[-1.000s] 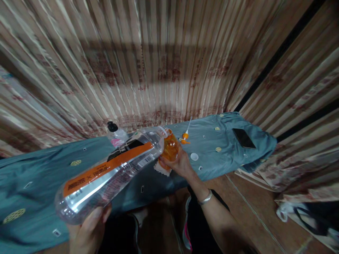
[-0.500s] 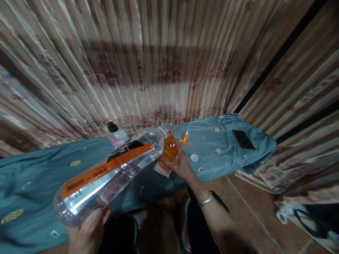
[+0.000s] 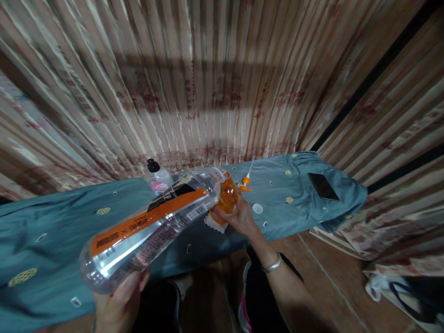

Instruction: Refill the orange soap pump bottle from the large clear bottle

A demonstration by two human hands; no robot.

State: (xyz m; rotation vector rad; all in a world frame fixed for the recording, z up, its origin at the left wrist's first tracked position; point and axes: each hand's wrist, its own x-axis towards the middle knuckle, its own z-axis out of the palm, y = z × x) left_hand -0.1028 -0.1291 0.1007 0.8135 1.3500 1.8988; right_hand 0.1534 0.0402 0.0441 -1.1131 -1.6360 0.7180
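Observation:
My left hand [image 3: 121,296] is closed round the base end of a large clear plastic bottle [image 3: 145,231] with an orange, silver and black label. The bottle tilts, its mouth meeting the top of a small orange see-through bottle [image 3: 228,196]. My right hand [image 3: 239,215] wraps round that orange bottle, which leans toward the large one. Whether liquid flows between them I cannot tell. A piece of white tissue [image 3: 215,225] lies beneath the orange bottle. An orange pump head [image 3: 246,181] with a white tube lies just behind my right hand, and a round white cap [image 3: 257,208] is beside it.
A blue-green cloth [image 3: 277,185] covers the long narrow surface. On it, a black phone [image 3: 323,186] lies at right and a clear bottle with a black top [image 3: 157,176] stands behind the large bottle. Striped curtains [image 3: 215,83] hang behind. A bag [image 3: 412,296] sits at lower right.
Both bottles stay mouth to mouth in my hands. The whole view has shifted slightly, so everything appears a little further right; nothing was let go or taken up.

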